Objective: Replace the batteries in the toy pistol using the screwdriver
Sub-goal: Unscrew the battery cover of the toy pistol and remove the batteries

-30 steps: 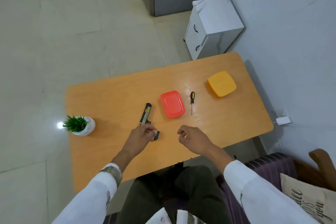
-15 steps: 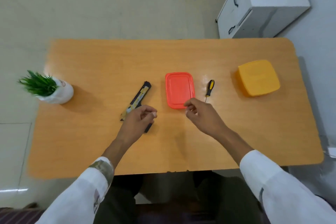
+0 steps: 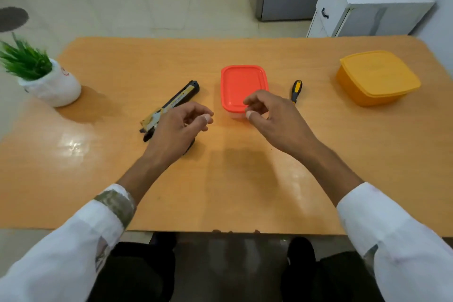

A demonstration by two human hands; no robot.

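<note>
**Here, both hands hung empty by the red container**

The toy pistol lay flat on the tabletop just left of the red container, its barrel angled away from the person. The left hand hovered over the pistol's grip end, fingers loosely curled, holding nothing. The right hand was at the red container's near edge, also loosely curled and empty; whether it touched the lid could not be told. The screwdriver lay just right of the red container, untouched. A yellow container sat well to its right and a potted plant far to its left.
</note>
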